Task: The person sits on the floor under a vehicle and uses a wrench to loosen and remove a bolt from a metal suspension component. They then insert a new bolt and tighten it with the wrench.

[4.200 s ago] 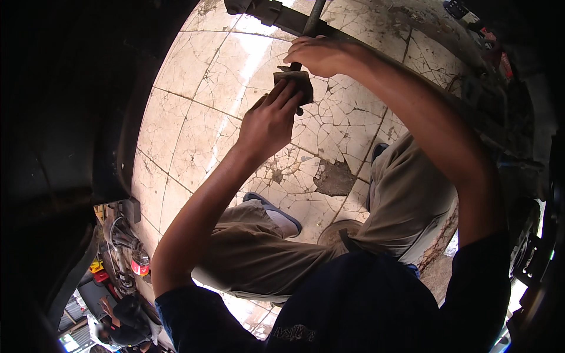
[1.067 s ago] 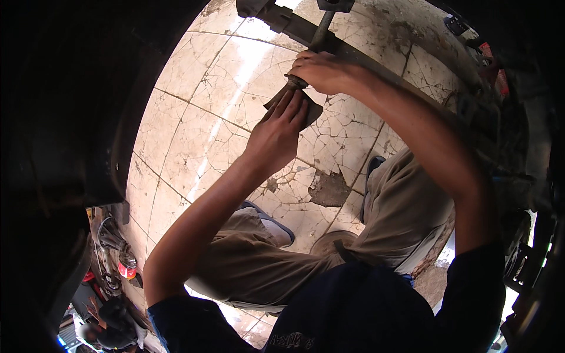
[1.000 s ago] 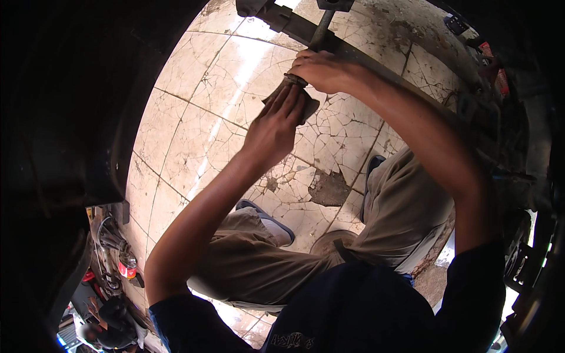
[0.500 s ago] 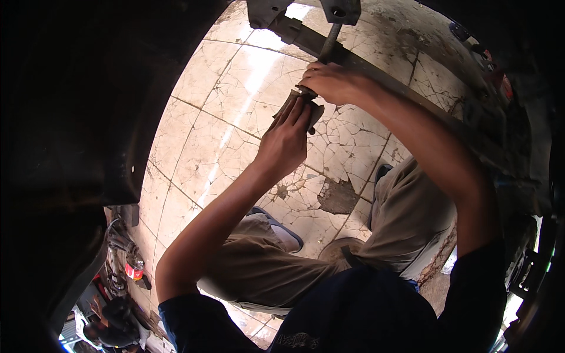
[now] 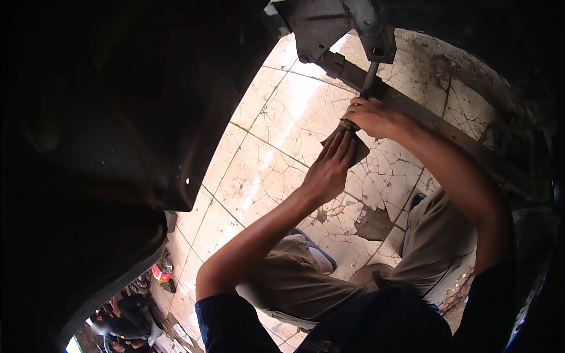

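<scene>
A person works with both hands over a cracked, pale tile floor, hemmed in on the left by the edge of a large dark panel and at the far end by a dark metal bracket. A wide stretch of tile separates the panel from the hands, while a long dark bar runs just beyond them, from far left toward the right, leaving tighter room there. The left hand is closed on a dark, flat-sided part, its fingers laid together along the top (the thumb is hidden beneath). The part sits at the middle of the scene, well above the floor's broken patch. Just beyond it, the right hand bends its fingers around the near end of a rod, which reaches up to the bracket; whether those fingers also touch the part cannot be told.
</scene>
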Tool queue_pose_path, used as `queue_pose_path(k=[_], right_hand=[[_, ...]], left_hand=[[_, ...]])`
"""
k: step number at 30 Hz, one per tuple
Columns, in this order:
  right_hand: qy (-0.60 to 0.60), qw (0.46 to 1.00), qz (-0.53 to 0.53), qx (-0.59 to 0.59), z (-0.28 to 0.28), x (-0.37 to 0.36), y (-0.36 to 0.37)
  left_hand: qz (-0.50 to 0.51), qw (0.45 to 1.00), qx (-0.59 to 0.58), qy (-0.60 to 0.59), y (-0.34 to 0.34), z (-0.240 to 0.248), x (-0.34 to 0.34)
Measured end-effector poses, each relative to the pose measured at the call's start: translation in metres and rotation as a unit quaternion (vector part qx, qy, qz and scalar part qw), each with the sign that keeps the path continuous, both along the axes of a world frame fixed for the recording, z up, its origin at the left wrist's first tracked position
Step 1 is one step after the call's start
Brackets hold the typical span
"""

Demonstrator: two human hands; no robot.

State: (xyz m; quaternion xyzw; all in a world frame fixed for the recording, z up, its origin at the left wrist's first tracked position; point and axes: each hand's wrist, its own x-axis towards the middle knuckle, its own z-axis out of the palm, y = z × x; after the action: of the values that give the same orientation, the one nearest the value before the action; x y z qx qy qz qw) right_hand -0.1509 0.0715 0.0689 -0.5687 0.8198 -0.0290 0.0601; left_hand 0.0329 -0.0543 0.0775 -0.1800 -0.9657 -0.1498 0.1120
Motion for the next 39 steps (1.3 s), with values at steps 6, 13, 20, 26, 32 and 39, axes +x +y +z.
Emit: queue_pose_path(k=[6,13,20,26,32,39], right_hand=[[-0.007,0.999,-0.016,0.035,0.013,0.009,-0.004],[0.013,0.999,-0.016,0.048,0.007,0.014,-0.013],[0.043,0.999,-0.003,-0.032,-0.009,0.005,-0.005],[0.022,0.999,-0.018,0.038,0.007,0.015,-0.009],[0.059,0.997,-0.003,-0.045,-0.008,0.008,-0.006],[0.016,0.999,-0.008,0.04,0.009,0.014,-0.007]], left_hand=[[0.027,0.999,0.013,-0.041,-0.016,-0.004,-0.007],[0.016,0.999,0.021,-0.047,-0.018,0.0,-0.006],[-0.023,0.999,-0.028,0.01,-0.006,0.007,-0.008],[0.004,0.999,-0.041,-0.001,-0.003,0.004,0.005],[0.029,0.999,-0.001,-0.014,-0.01,-0.001,-0.003],[0.059,0.994,0.021,-0.089,-0.009,-0.001,-0.008]])
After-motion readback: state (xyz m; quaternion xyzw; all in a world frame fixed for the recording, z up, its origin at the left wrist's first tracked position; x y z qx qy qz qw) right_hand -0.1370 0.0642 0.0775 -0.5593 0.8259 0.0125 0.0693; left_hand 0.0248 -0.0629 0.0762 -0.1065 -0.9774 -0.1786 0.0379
